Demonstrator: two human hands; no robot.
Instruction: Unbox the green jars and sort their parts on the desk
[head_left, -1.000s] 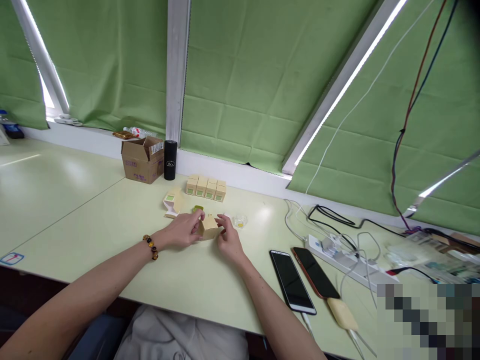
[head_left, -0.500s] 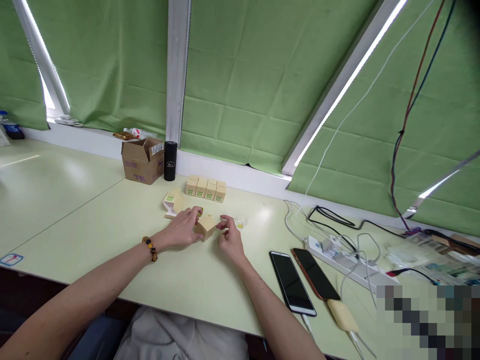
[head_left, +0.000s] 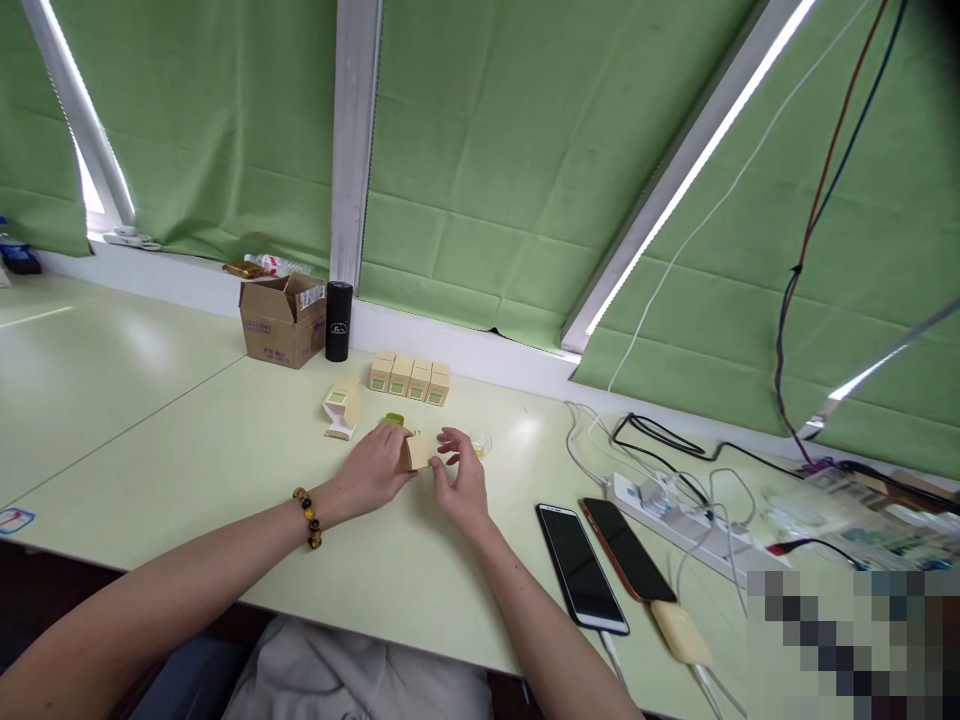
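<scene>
My left hand point(head_left: 379, 462) is closed around a small tan cardboard box point(head_left: 419, 451), held low over the table in front of me. Beside the box's right edge is my right hand point(head_left: 459, 478), its fingers spread; the thumb is at or very near the box, and contact cannot be made out. Just behind the left hand lies a small green item point(head_left: 394, 419). A clear plastic piece with a bit of yellow point(head_left: 482, 443) rests beyond the right fingertips. Left of these lies an opened carton point(head_left: 341, 410) with its flap out.
Several matching small boxes point(head_left: 409, 378) stand in a row at the back. A larger cardboard box point(head_left: 279, 325) and a black bottle point(head_left: 339, 322) are behind left. To the right lie two phones point(head_left: 583, 567) point(head_left: 628, 550), a power strip point(head_left: 675, 520) and tangled cables.
My left hand has shifted off the green item, which now lies on the table, and has closed on the small box. The box is turned and tilted. My right hand stays beside it.
</scene>
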